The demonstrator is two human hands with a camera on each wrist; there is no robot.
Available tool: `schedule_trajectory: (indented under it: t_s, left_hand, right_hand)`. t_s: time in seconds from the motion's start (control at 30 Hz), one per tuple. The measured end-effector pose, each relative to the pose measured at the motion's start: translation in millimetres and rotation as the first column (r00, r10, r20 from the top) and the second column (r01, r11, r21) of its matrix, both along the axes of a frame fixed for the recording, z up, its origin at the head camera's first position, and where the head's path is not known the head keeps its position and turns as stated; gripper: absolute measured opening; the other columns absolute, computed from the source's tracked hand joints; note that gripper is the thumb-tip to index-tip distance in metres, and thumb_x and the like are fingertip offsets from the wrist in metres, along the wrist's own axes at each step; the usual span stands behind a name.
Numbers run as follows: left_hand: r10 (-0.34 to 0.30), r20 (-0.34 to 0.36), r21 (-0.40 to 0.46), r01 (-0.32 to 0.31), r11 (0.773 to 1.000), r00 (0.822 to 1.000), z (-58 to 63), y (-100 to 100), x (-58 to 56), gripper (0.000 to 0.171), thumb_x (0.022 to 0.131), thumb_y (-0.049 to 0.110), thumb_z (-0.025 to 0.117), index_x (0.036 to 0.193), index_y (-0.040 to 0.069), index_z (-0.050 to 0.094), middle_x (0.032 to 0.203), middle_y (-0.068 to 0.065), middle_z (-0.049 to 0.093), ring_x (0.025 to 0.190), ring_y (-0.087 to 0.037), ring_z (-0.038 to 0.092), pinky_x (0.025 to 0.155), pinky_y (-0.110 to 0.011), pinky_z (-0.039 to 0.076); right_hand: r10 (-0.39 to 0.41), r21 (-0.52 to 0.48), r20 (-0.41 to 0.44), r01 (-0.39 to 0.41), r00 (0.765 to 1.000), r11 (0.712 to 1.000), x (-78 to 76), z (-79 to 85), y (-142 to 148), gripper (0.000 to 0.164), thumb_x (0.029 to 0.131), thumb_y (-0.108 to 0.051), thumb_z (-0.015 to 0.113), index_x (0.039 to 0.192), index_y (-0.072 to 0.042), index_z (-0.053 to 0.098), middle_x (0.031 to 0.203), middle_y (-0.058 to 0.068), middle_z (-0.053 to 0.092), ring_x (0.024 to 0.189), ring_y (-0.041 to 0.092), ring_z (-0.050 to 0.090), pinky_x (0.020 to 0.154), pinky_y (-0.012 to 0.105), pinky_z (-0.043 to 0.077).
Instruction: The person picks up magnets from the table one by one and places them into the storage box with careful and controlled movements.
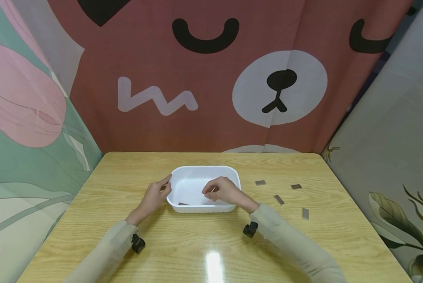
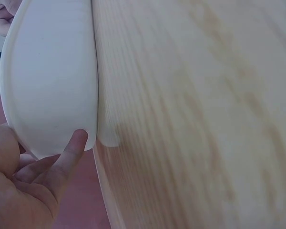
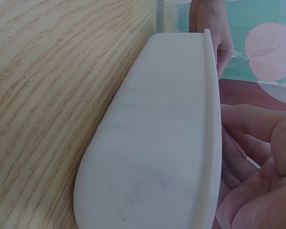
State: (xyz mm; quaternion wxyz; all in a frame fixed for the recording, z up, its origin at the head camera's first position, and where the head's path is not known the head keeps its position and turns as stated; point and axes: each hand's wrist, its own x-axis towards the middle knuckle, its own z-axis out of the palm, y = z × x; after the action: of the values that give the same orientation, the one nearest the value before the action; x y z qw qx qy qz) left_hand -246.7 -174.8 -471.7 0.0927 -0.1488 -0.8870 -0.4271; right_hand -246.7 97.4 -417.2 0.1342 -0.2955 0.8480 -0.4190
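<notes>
The fingers of the right hand (image 1: pixel 223 189) are curled, their tips drawn close to the thumb over the inside of a white tray (image 1: pixel 204 209); whether they pinch something cannot be told. That wrist passes over the tray's right end and near right corner. The left hand (image 1: pixel 153 197) holds the tray's left end, thumb and fingers set against it, one fingertip flat on the outer wall in the left wrist view.

The tray sits on the worktop (image 1: pixel 176 243) with its long sides roughly parallel to the far edge, a narrow strip of wood between. More room lies between its near side and the bottom of the head view. A dark tile (image 1: pixel 183 204) lies inside by the near left corner, partly hidden by the rim.

Four small tiles lie apart from one another between the tray and the worktop's right edge: a grey one (image 1: pixel 260 182) nearest the tray, a slanted one (image 1: pixel 278 199), a brown one (image 1: pixel 296 186) toward the far right corner, and a pale one (image 1: pixel 305 213) nearest the person. Wood shows between them all.

Just past the far edge hangs a red-brown curtain (image 1: pixel 211 70); patterned cloth flanks the left and right edges.
</notes>
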Motion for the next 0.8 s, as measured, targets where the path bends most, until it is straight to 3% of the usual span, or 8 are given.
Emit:
schedule_trajectory:
  t_s: [0.23,0.8]
  left_hand:
    - [-0.002,-0.008,0.008,0.002,1.000,1.000,-1.9,-0.2,-1.4,0.041,0.091,0.012,0.046,0.130,0.000,0.042,0.122,-0.015,0.050,0.093,-0.025,0.059,0.066,-0.018,0.049]
    - [-0.009,0.003,0.018,0.009,1.000,1.000,0.2,-0.9,-0.7,0.041,0.091,0.011,0.046,0.129,-0.001,0.041,0.122,-0.017,0.049,0.093,-0.026,0.059,0.067,-0.019,0.050]
  right_hand:
    - [-0.003,-0.016,-0.025,0.003,1.000,1.000,-2.4,-0.7,4.5,0.015,0.083,-0.009,0.061,0.095,-0.004,0.067,0.083,0.004,0.065,0.066,0.023,0.061,0.060,0.039,0.051]
    - [-0.003,-0.059,0.023,0.004,1.000,0.998,-2.4,1.2,14.3,0.011,0.084,-0.010,0.060,0.092,-0.011,0.066,0.087,0.011,0.065,0.071,0.031,0.061,0.064,0.045,0.050]
